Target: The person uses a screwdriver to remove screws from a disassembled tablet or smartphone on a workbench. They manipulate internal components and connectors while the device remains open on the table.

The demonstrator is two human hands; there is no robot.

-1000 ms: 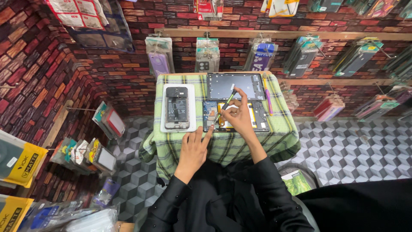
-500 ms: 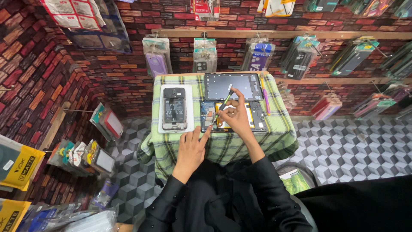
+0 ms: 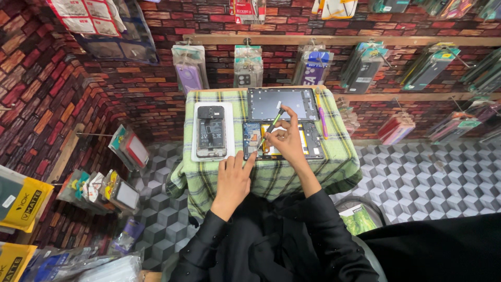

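Observation:
A small table with a green plaid cloth (image 3: 308,172) holds an opened tablet body (image 3: 310,141) with its circuit boards exposed. My right hand (image 3: 286,140) grips a slim screwdriver (image 3: 271,125), tip down on the tablet's left part. My left hand (image 3: 233,176) rests at the table's near edge, fingers touching the tablet's lower left corner. Behind the tablet lies its dark back panel (image 3: 282,103). To the left, an opened phone (image 3: 211,131) lies on a white tray (image 3: 228,112).
A pink pen-like tool (image 3: 322,117) lies along the tablet's right side. Packaged phone cases (image 3: 247,67) hang on the brick-patterned wall behind. More packaged goods (image 3: 112,190) stand on racks at the left. The floor has a grey cube pattern (image 3: 417,172).
My right hand has shifted slightly over the tablet with the screwdriver. My left hand stays at the table's near edge.

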